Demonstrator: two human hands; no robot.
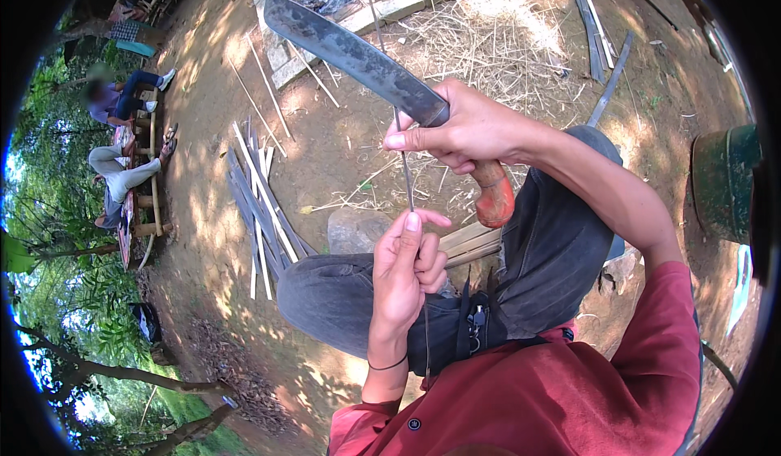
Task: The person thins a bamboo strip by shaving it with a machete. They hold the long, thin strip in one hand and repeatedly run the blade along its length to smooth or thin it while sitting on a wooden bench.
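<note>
My right hand (480, 126) grips a machete where its dark, stained blade (350, 56) meets the wooden handle (492, 192), which has a red end. The blade points up and to the left. A thin, dark strip (407, 175), apparently split bamboo, runs upright from beyond the blade down toward my lap. Its upper part passes at the blade, close by my right thumb tip. Below that, my left hand (405, 261) pinches the strip between thumb and index finger, the other fingers curled. Whether the blade touches the strip I cannot tell.
Long split strips (259, 204) lie in a pile to the left, near my knee. Pale shavings (504, 49) cover the ground ahead, beside a stone-edged hearth (399, 7). A stone (355, 230) and split pieces (470, 243) lie between my legs. A green drum (721, 183) stands right; people (122, 163) rest on a bench far left.
</note>
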